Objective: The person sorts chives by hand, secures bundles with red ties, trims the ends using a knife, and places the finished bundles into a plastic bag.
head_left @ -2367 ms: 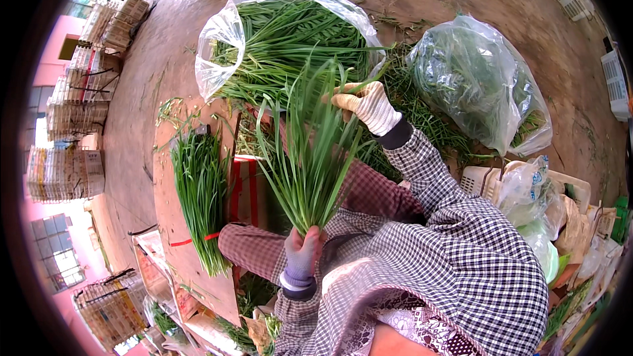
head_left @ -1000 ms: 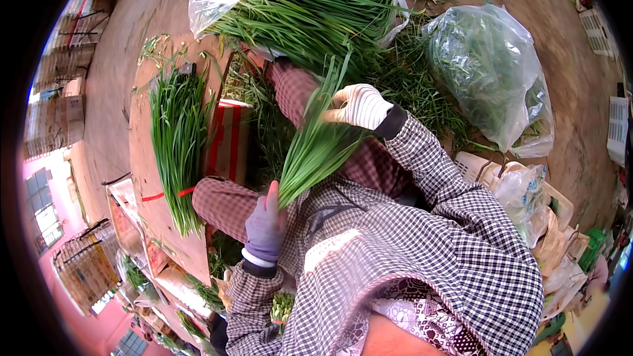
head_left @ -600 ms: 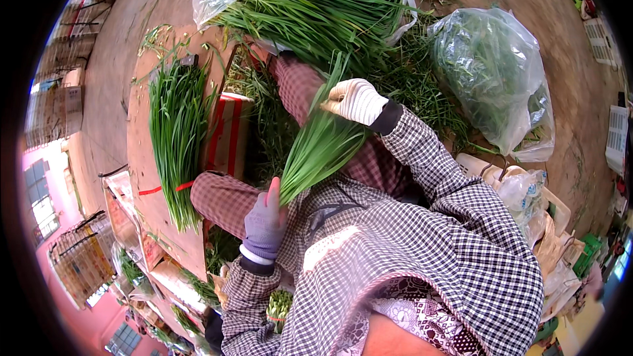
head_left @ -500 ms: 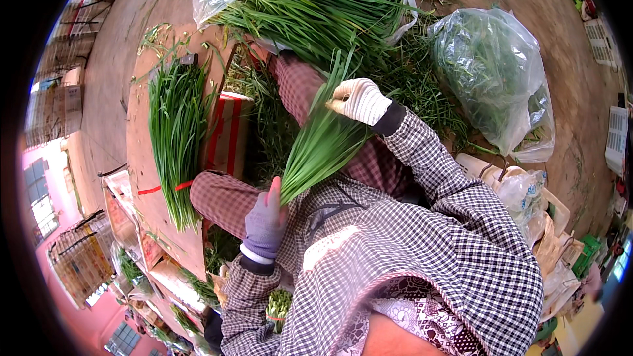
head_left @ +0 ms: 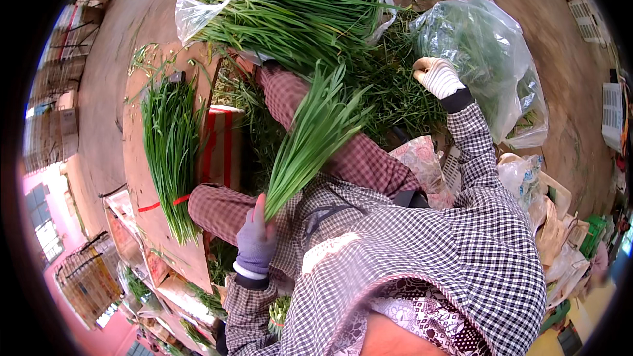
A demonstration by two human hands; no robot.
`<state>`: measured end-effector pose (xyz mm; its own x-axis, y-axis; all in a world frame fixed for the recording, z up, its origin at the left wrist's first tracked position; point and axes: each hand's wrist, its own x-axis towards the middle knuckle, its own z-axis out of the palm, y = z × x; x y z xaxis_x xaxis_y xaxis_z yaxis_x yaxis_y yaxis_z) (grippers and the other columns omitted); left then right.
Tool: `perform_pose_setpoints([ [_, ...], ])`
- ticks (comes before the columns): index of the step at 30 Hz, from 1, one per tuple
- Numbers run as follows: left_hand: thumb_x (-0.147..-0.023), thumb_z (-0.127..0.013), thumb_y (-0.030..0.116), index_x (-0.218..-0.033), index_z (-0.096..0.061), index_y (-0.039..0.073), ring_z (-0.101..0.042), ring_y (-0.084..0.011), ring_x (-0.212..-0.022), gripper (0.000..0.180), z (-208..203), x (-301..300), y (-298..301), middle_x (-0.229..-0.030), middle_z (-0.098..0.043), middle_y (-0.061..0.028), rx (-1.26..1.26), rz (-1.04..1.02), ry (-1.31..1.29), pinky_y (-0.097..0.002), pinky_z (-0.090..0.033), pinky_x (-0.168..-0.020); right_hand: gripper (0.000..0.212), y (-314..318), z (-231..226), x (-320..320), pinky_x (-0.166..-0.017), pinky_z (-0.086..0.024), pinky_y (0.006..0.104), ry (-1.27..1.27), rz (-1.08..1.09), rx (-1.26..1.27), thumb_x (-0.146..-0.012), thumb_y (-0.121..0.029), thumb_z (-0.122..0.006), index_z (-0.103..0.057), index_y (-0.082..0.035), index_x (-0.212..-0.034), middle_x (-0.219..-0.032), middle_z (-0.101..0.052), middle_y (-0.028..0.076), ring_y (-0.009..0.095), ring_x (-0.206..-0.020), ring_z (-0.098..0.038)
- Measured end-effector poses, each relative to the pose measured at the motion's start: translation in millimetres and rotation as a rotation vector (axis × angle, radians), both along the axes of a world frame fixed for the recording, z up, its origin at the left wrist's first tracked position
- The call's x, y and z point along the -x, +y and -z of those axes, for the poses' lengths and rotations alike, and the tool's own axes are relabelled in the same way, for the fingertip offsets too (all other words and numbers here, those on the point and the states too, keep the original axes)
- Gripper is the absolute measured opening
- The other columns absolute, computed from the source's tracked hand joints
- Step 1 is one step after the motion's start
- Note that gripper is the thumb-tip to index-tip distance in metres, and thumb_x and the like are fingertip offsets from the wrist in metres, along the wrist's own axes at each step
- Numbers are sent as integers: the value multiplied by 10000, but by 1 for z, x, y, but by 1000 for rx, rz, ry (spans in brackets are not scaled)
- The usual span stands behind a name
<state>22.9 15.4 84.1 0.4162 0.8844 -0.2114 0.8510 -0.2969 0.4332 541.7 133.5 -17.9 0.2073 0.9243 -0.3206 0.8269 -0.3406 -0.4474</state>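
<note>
My left hand (head_left: 256, 242), in a purple-grey glove, grips a bunch of garlic chives (head_left: 310, 138) by its lower end, in front of my lap. The leaves fan up and to the right over my knee. My right hand (head_left: 436, 77), in a white ribbed glove, is away from the bunch, above loose green scraps (head_left: 395, 102) and beside a clear plastic bag of greens (head_left: 484, 59). Its fingers are curled in, and whether anything small is in them is hidden. On the board (head_left: 135, 158) at left lies a larger bundle of chives (head_left: 170, 151) on a red tape (head_left: 181, 199).
A big open plastic bag (head_left: 198, 3) full of chives (head_left: 297, 6) lies beyond my legs. A carton with red stripes (head_left: 221, 145) stands by the board. At right are a plastic-wrapped pile (head_left: 521, 181) and white crates (head_left: 612, 118). Stacked cartons (head_left: 56, 138) line the far left.
My right hand has let go of the bunch's leaves and swung right toward the bag of greens. My left hand keeps the bunch, slightly lower and left. The view has shifted a little.
</note>
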Motion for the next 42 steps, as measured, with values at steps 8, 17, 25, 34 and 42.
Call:
perform_pose_setpoints([
  [8, -881, -565, 54, -1410, -394, 52, -622, -360, -976, 556, -23, 17, -2, -1131, -593, -208, 148, -81, 17, -382, -508, -794, 308, -16, -17, 49, -673, -512, 355, 197, -29, -53, -787, -311, -670, -702, -13, -861, -762, -676, 160, 272, -714, -663],
  [17, -883, -576, 113, -1410, -394, 58, -640, -348, -773, 560, -17, 16, -8, -989, -600, -184, 13, -18, 32, -399, -516, -625, 340, -10, -39, 135, -760, -550, 320, 549, -366, -59, -704, -187, -697, -703, -20, -1000, -892, -711, 123, 228, -833, -687],
  [25, -895, -550, 58, -1397, -411, 46, -619, -374, -988, 521, -19, 14, -8, -1119, -597, -213, 150, -100, 28, -384, -508, -798, 300, -19, -41, 176, -700, -525, 385, 454, -593, -97, -769, -304, -681, -720, -76, -959, -789, -681, 143, 309, -752, -652],
  [34, -962, -525, 113, -1357, -443, -21, -568, -158, -1038, 425, -24, 16, -13, -1203, -597, -78, 362, -290, -453, -281, -433, -913, 160, -16, -68, 119, -446, -355, 176, 933, 228, -293, -858, -159, -628, -734, -40, -875, -625, -613, 5, 25, -491, -469],
  [42, -949, -580, 187, -1342, -459, -23, -547, -108, -949, 462, -27, 50, -33, -1104, -610, -42, 626, -567, -517, -258, -443, -848, 351, -21, -20, 69, -760, -528, 364, 300, -39, -37, -795, -343, -668, -708, -43, -972, -886, -696, 162, 278, -830, -674],
])
